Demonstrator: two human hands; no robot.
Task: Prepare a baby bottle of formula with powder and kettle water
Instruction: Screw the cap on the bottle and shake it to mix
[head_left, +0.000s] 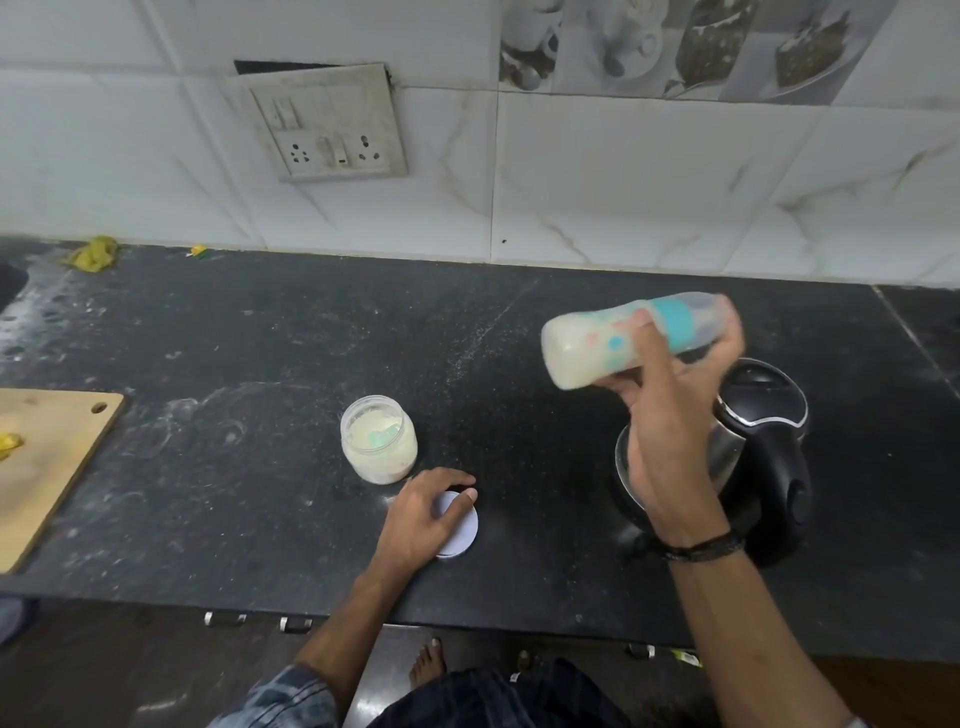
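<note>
My right hand (670, 415) grips a capped baby bottle (587, 348) full of milky formula, held on its side in the air above the kettle (763, 441); the bottle is motion-blurred, its base pointing left. The steel and black kettle stands on the dark counter (260, 364) at the right, lid down. An open clear jar of powder (378, 446) with a pale green scoop inside stands mid-counter. Just in front of it lies the jar's white lid (462, 530), and my left hand (426, 519) rests on it with fingers bent over its top edge.
A wooden cutting board (47, 462) lies at the left edge of the counter. A yellow cloth (93, 253) sits by the tiled wall at the back left. A switch and socket plate (322, 124) hangs on the wall. White powder dusts the counter's left side.
</note>
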